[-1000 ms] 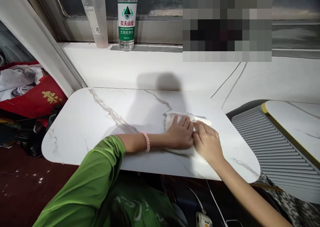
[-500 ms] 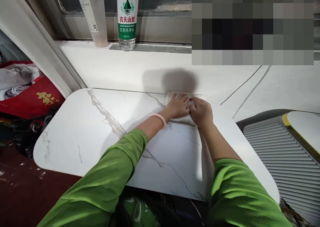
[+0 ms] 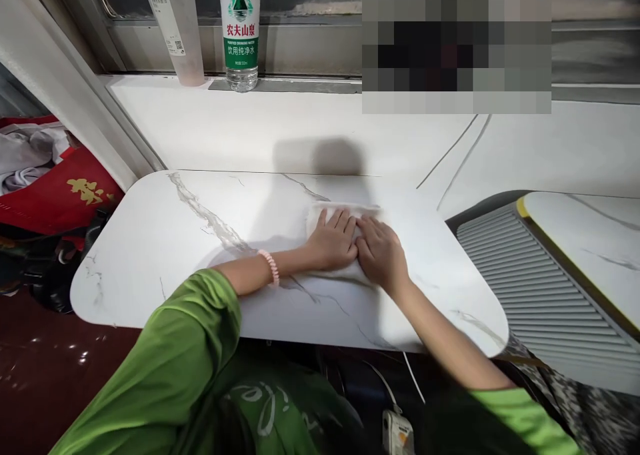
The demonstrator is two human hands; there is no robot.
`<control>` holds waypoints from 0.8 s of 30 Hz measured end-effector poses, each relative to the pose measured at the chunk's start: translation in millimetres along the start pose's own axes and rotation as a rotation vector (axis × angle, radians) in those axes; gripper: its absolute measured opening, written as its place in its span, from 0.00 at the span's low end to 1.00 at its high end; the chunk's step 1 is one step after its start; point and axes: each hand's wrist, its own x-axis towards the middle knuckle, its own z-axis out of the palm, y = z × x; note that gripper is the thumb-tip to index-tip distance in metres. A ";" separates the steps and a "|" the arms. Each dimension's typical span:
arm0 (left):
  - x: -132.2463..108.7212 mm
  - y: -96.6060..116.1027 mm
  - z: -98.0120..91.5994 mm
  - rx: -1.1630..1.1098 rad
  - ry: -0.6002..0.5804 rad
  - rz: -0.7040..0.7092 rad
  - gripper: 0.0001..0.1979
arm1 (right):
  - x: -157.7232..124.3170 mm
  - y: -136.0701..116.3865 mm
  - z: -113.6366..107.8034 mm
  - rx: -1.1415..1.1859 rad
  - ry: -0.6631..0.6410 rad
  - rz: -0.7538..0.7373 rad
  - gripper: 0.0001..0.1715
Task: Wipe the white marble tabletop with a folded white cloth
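While your left hand (image 3: 333,245) and right hand (image 3: 381,256) lie side by side near the middle of the frame, both press flat on a white cloth (image 3: 340,212) spread on the marble-patterned table (image 3: 165,255). Your fingers (image 3: 336,220) are stretched out and released, grasping nothing, palms down on the cloth, and the two hands touch each other along their inner edges. Only the far edge of the cloth and a strip under your wrists show; the rest is hidden beneath the hands. You wear a pink coil bracelet (image 3: 271,268) on the left wrist and green sleeves (image 3: 190,348) on both arms. At the upper left of the frame, a water bottle with a green label (image 3: 241,33) stands upright on the window ledge (image 3: 280,128), just beside a clear plastic cup (image 3: 175,31). A red bag with gold lettering (image 3: 65,195) lies at the left edge, off the table. At the right of the frame sits a grey ribbed panel (image 3: 540,295), and at the bottom edge a white plug with a cable (image 3: 399,431) hangs below the table.
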 end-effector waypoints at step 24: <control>-28.5 -27.6 -5.9 0.010 -0.001 0.028 0.31 | -1.4 -44.7 -1.9 -0.070 -0.124 -0.015 0.30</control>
